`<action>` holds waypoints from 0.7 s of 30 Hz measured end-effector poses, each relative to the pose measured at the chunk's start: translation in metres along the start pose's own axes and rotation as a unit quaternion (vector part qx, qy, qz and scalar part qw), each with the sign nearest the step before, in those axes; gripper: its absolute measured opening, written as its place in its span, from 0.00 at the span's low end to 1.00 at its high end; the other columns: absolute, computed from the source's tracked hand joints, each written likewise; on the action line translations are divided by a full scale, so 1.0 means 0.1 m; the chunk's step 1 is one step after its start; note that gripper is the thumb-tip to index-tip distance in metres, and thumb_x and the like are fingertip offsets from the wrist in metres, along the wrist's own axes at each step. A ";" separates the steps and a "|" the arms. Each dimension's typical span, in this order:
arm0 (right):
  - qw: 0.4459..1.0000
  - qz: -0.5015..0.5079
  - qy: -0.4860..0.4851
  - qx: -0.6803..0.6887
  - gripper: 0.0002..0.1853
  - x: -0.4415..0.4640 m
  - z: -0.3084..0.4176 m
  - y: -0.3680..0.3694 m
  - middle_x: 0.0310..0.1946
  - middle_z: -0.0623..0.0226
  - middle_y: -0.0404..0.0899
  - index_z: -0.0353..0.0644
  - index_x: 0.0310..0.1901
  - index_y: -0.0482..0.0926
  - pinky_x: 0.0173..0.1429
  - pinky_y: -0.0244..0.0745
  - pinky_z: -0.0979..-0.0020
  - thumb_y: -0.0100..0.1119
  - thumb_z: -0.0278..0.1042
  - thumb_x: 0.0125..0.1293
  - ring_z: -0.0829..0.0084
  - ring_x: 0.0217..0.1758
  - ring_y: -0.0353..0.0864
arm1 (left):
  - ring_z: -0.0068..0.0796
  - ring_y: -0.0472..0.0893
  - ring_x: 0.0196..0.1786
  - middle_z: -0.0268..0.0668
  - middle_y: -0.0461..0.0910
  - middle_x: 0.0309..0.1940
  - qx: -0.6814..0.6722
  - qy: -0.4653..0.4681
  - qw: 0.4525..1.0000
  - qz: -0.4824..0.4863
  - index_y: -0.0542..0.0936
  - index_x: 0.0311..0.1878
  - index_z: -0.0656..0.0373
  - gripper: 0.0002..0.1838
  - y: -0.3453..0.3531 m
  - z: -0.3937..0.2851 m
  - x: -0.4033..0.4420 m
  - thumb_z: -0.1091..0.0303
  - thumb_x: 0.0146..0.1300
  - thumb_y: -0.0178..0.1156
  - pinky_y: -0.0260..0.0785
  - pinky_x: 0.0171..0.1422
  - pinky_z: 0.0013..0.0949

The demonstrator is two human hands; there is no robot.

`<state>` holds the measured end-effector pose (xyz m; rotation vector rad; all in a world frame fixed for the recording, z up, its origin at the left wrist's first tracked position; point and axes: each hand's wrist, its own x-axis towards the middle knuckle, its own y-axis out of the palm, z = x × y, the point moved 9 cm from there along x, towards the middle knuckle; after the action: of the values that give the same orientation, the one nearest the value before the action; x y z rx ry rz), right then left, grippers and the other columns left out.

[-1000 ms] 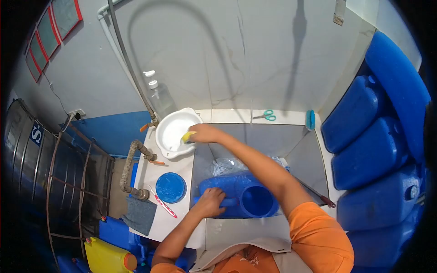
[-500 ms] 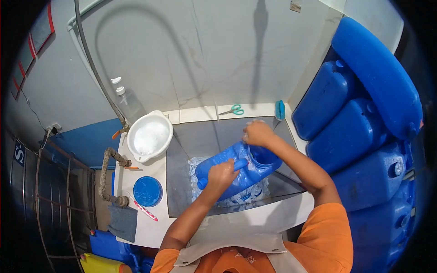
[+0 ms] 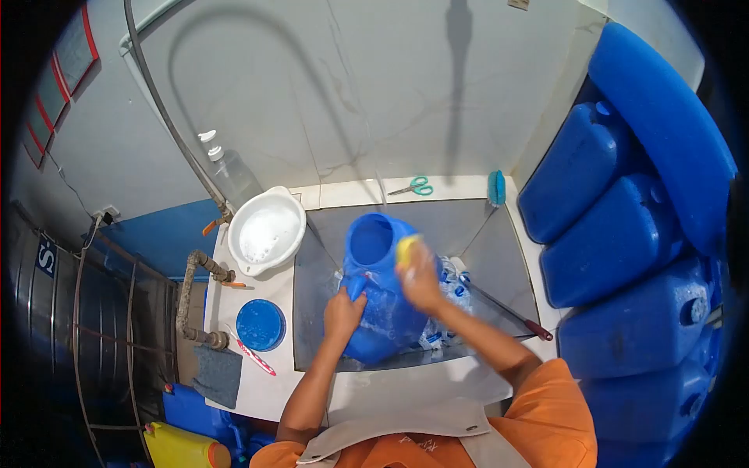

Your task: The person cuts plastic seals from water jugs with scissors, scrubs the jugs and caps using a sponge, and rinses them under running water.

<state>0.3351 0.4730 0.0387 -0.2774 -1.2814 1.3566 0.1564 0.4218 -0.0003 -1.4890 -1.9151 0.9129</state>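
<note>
A blue plastic jug (image 3: 386,320) is held over the sink with its wide round mouth tipped up toward the back wall. My left hand (image 3: 343,313) is closed around the jug's handle. In my right hand (image 3: 422,285) is a yellow sponge (image 3: 406,253), which lies against or very near the jug's right shoulder, beside the mouth. The fingers of this hand are slightly blurred. Beneath the jug, a heap of clear and blue-white plastic pieces (image 3: 455,282) rests in the grey sink (image 3: 488,234), partly hidden.
On the left ledge are a white basin of suds (image 3: 271,232), a blue lid (image 3: 260,324) and a pink-white toothbrush (image 3: 257,360). Scissors (image 3: 420,186) and a blue brush (image 3: 497,189) lie along the back rim. A dark-handled rod (image 3: 538,331) crosses the right rim. Blue jerrycans (image 3: 601,242) stack at right.
The jug has swung from lying tilted rightward to mouth-up and further left. My right hand has moved from the jug's mouth to its right side, and the yellow sponge now shows.
</note>
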 end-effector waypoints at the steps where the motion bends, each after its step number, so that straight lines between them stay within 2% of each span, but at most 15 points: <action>1: 0.995 0.064 -0.069 -0.045 0.23 -0.24 0.30 0.22 0.57 0.46 0.64 0.29 0.53 0.65 0.66 0.57 0.55 0.49 0.40 0.64 0.49 0.62 0.62 | 0.58 0.79 0.34 0.59 0.78 0.28 -0.037 -0.037 0.999 -0.014 0.76 0.36 0.71 0.28 -0.01 0.14 -0.02 0.47 0.56 0.57 0.70 0.38 0.50; 3: 0.970 0.044 -0.226 0.084 0.23 -0.53 0.79 0.52 0.54 0.53 0.67 0.30 0.52 0.68 0.65 0.56 0.54 0.53 0.37 0.58 0.57 0.61 0.64 | 0.55 0.79 0.30 0.58 0.78 0.25 -0.040 -0.061 0.996 -0.054 0.76 0.33 0.72 0.30 0.07 0.47 0.01 0.45 0.58 0.55 0.70 0.34 0.48; 4: 0.970 0.043 -0.223 0.089 0.23 -0.43 0.85 0.58 0.54 0.53 0.67 0.30 0.52 0.68 0.65 0.56 0.54 0.53 0.37 0.58 0.57 0.61 0.64 | 0.51 0.80 0.26 0.57 0.77 0.22 -0.051 -0.081 0.991 -0.091 0.75 0.31 0.74 0.32 -0.01 0.55 0.01 0.44 0.60 0.53 0.70 0.30 0.45; 5: 0.955 0.070 -0.268 0.104 0.21 -0.35 0.96 0.67 0.52 0.54 0.68 0.31 0.49 0.70 0.63 0.58 0.54 0.53 0.36 0.57 0.57 0.58 0.65 | 0.51 0.80 0.26 0.57 0.77 0.22 -0.045 -0.083 0.992 -0.087 0.75 0.31 0.74 0.32 -0.03 0.62 0.02 0.44 0.60 0.53 0.70 0.30 0.45; 6: 0.938 0.098 -0.312 0.118 0.19 -0.37 1.05 0.72 0.50 0.55 0.69 0.31 0.46 0.71 0.61 0.60 0.54 0.54 0.34 0.55 0.58 0.56 0.67 | 0.45 0.79 0.21 0.53 0.76 0.18 -0.117 -0.150 0.981 -0.032 0.75 0.30 0.75 0.34 -0.02 0.69 0.01 0.43 0.62 0.51 0.69 0.26 0.42; 7: 0.939 0.096 -0.308 0.121 0.19 -0.36 1.06 0.60 0.50 0.55 0.69 0.31 0.46 0.71 0.61 0.60 0.54 0.54 0.34 0.55 0.58 0.56 0.67 | 0.39 0.77 0.17 0.49 0.75 0.15 -0.188 -0.212 0.959 0.019 0.74 0.29 0.75 0.35 0.04 0.77 0.02 0.41 0.63 0.49 0.68 0.21 0.39; 8: 0.935 0.191 -0.256 0.152 0.17 -0.38 0.98 0.60 0.47 0.55 0.70 0.32 0.43 0.72 0.59 0.61 0.54 0.53 0.32 0.53 0.57 0.53 0.67 | 0.30 0.72 0.11 0.42 0.71 0.10 -0.211 -0.219 0.952 0.014 0.74 0.29 0.74 0.35 0.06 0.86 0.04 0.41 0.63 0.49 0.63 0.15 0.34; 9: 0.920 0.282 -0.202 0.181 0.15 -0.39 0.88 0.65 0.44 0.54 0.70 0.32 0.40 0.73 0.56 0.62 0.55 0.53 0.30 0.51 0.57 0.50 0.68 | 0.30 0.72 0.11 0.42 0.71 0.10 -0.209 -0.218 0.953 0.014 0.74 0.29 0.74 0.35 0.06 0.90 0.07 0.41 0.63 0.49 0.63 0.15 0.34; 10: 0.920 0.281 -0.201 0.183 0.15 -0.53 0.87 0.66 0.44 0.54 0.70 0.32 0.40 0.73 0.56 0.62 0.55 0.53 0.30 0.51 0.57 0.50 0.68 | 0.31 0.72 0.11 0.41 0.70 0.10 -0.217 -0.240 0.946 0.006 0.73 0.28 0.73 0.34 0.07 0.98 0.07 0.41 0.63 0.48 0.63 0.15 0.34; 12: 0.946 0.170 -0.163 0.222 0.13 -0.81 0.76 0.60 0.40 0.53 0.71 0.34 0.38 0.73 0.51 0.64 0.56 0.51 0.27 0.49 0.54 0.44 0.68 | 0.31 0.72 0.11 0.40 0.70 0.10 -0.225 -0.265 0.938 -0.001 0.73 0.27 0.72 0.34 0.09 1.10 0.07 0.41 0.63 0.48 0.63 0.15 0.34; 13: 0.946 0.171 -0.161 0.223 0.13 -0.73 0.74 0.71 0.40 0.53 0.71 0.34 0.38 0.73 0.51 0.64 0.56 0.51 0.27 0.49 0.54 0.44 0.68 | 0.31 0.72 0.11 0.40 0.70 0.10 -0.209 -0.279 0.937 0.000 0.73 0.27 0.72 0.34 0.10 1.17 0.07 0.41 0.63 0.48 0.63 0.14 0.33; 15: 0.948 0.025 -0.245 0.201 0.11 -0.46 0.81 0.77 0.37 0.52 0.70 0.35 0.35 0.71 0.47 0.63 0.55 0.50 0.24 0.47 0.53 0.43 0.67 | 0.30 0.72 0.11 0.39 0.69 0.09 -0.188 -0.296 0.936 0.005 0.73 0.26 0.71 0.34 0.13 1.24 0.03 0.40 0.63 0.48 0.63 0.14 0.33; 17: 0.982 0.031 -0.122 0.144 0.10 0.14 0.30 1.27 0.36 0.52 0.69 0.36 0.33 0.69 0.42 0.61 0.53 0.49 0.22 0.46 0.52 0.42 0.67 | 0.30 0.71 0.11 0.38 0.68 0.09 -0.206 -0.307 0.929 0.014 0.72 0.26 0.70 0.34 0.14 1.24 0.02 0.40 0.63 0.48 0.63 0.13 0.33; 19: 0.955 0.002 0.114 0.272 0.10 0.16 -0.62 1.68 0.35 0.52 0.69 0.39 0.34 0.71 0.43 0.59 0.52 0.49 0.23 0.47 0.51 0.43 0.66 | 0.30 0.71 0.11 0.38 0.68 0.09 -0.207 -0.308 0.928 0.018 0.72 0.25 0.70 0.34 0.16 1.30 0.05 0.40 0.63 0.48 0.62 0.13 0.33; 21: 0.968 0.031 0.171 0.180 0.08 -0.41 -1.14 1.74 0.37 0.52 0.70 0.39 0.34 0.72 0.46 0.60 0.53 0.49 0.22 0.48 0.50 0.45 0.67 | 0.30 0.71 0.10 0.38 0.68 0.09 -0.210 -0.308 0.928 0.024 0.72 0.25 0.69 0.33 0.17 1.32 0.05 0.40 0.63 0.48 0.62 0.13 0.33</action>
<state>0.3401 0.5477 -0.1592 -0.2854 -0.7307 1.4915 0.0651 0.4050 -0.0961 -1.6108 -2.6742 1.1409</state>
